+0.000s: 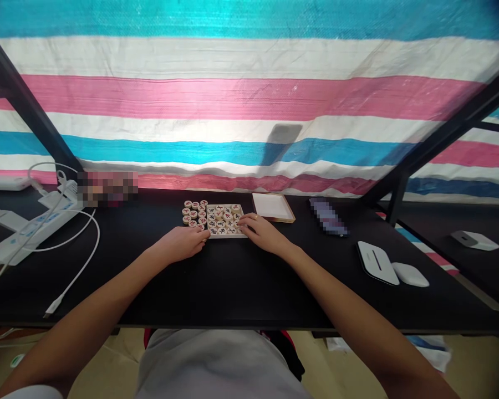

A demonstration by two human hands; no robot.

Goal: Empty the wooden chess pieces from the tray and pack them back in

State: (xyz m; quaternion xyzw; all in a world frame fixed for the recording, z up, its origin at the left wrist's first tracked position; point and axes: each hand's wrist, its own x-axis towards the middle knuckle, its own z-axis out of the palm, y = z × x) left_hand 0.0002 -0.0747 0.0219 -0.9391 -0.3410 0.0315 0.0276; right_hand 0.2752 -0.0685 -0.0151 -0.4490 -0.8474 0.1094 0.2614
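A pink, white and blue striped tarp [249,100] hangs behind the black table [233,282].

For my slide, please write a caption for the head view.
The left hand and right hand touch a tray of chess pieces on a table; loose pieces lie beside it.

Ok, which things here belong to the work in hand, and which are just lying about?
In hand: left hand, right hand, box of xiangqi pieces, loose xiangqi pieces, probably the wood-edged lid.
Lying about: power strips, white cables, two white devices.
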